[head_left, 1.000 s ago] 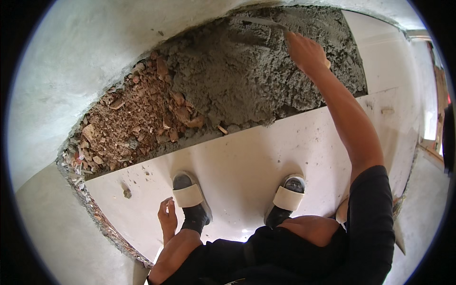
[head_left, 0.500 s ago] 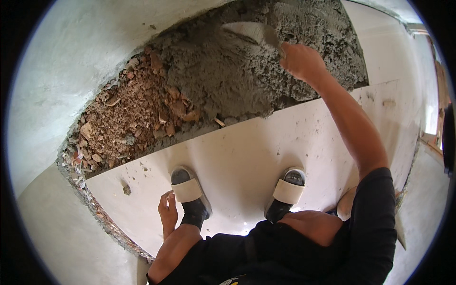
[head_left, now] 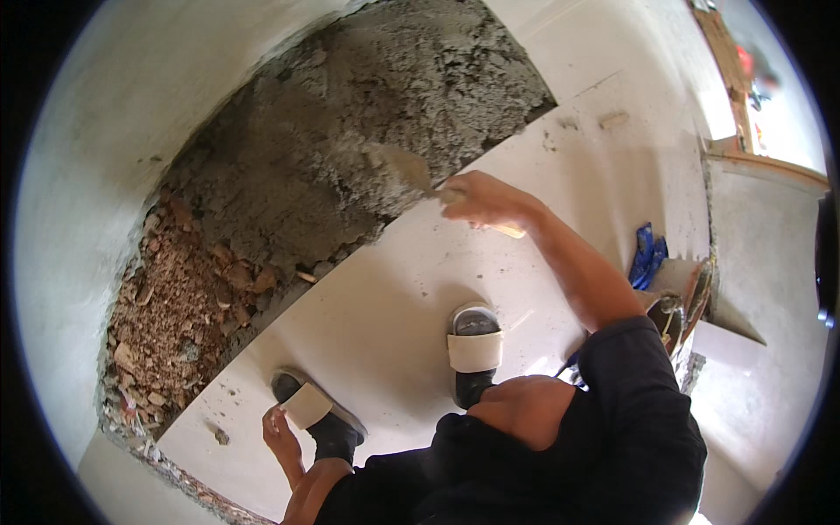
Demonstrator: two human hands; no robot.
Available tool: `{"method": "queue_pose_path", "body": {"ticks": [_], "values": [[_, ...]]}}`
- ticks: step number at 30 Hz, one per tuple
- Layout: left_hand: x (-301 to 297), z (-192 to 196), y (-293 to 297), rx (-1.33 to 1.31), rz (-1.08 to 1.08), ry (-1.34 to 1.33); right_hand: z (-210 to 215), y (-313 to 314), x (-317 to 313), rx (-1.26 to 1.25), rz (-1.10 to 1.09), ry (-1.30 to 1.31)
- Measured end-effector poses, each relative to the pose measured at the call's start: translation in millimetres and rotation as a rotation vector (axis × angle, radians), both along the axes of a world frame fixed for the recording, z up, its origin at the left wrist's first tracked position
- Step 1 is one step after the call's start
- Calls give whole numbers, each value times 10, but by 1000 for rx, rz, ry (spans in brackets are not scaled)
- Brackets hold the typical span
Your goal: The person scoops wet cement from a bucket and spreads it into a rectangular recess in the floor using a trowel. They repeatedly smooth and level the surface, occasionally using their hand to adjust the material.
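My right hand (head_left: 492, 199) is wrapped round the handle of a trowel (head_left: 402, 168), whose mortar-smeared blade lies over the wet grey mortar (head_left: 271, 175). Behind the fist a short pale end of the handle shows. The blade is near the mortar's edge, close to the pale floor tiles (head_left: 385, 297). Beside my left foot hangs my left hand (head_left: 282, 442), its fingers loosely bent and apart, with nothing seen in them.
Reddish rubble (head_left: 171, 306) borders the mortar at the left. A curved plastered wall (head_left: 105, 166) rises behind both. My sandalled feet (head_left: 477, 346) stand on the tiles. Blue gloves or cloth (head_left: 646, 255) lie by a container (head_left: 672, 306) at the right.
My view has turned to the right, bringing the blue items and container into sight. My right hand has drawn the trowel back toward me, to the mortar's near edge. My left hand still hangs low.
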State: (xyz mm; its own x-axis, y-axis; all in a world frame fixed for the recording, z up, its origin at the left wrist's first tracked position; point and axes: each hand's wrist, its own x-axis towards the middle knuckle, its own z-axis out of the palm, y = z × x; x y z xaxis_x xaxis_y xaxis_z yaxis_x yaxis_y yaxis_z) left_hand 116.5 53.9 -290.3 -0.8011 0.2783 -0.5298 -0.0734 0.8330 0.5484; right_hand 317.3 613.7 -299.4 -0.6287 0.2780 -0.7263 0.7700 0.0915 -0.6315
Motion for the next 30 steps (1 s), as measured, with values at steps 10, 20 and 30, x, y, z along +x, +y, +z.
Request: {"method": "queue_pose_path", "body": {"ticks": [10, 20, 30], "values": [[-52, 0, 142, -51, -40, -22, 102, 683, 1089, 1280, -341, -173], [80, 49, 60, -57, 36, 2, 477, 1085, 1441, 677, -523, -348], [28, 10, 216, -11, 0, 38, 423, 1610, 1381, 948, 831, -408]]}}
